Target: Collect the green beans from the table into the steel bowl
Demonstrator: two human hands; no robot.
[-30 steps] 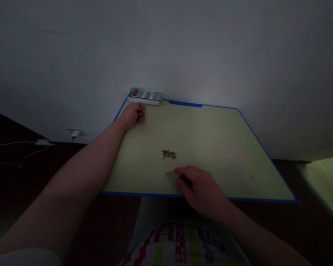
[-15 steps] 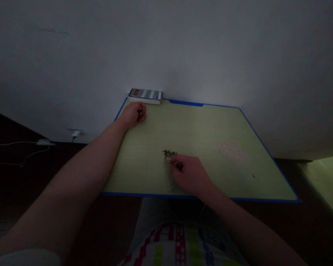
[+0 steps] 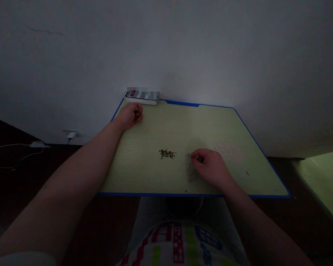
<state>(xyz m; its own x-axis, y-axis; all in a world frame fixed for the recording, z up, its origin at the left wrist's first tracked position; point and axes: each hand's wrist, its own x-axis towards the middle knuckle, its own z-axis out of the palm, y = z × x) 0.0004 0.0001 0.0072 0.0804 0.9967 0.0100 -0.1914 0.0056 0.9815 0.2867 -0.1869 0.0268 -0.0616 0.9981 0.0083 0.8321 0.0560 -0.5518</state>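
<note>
My right hand, its fingers pinched together, holds a clear, flat rectangular plastic piece low over the board or on it; I cannot tell which. Whether that is a bag, a sheet or a lid is too dim to make out. Left of it lies a small heap of dark brown seed-like bits. Farther right, partly behind my right hand, spreads a patch of pale fine grains. My left hand rests as a loose fist at the board's far left corner, with nothing visible in it.
A phone lies on a white box against the wall. The pale board has a blue edge. One short dark sliver lies at the right, and a tiny dark speck near the front edge. A charger with cables is at the left.
My right hand has moved right with the clear plastic piece, away from the dark heap, which now shows whole. My left hand stays in its place; the view has shifted slightly.
</note>
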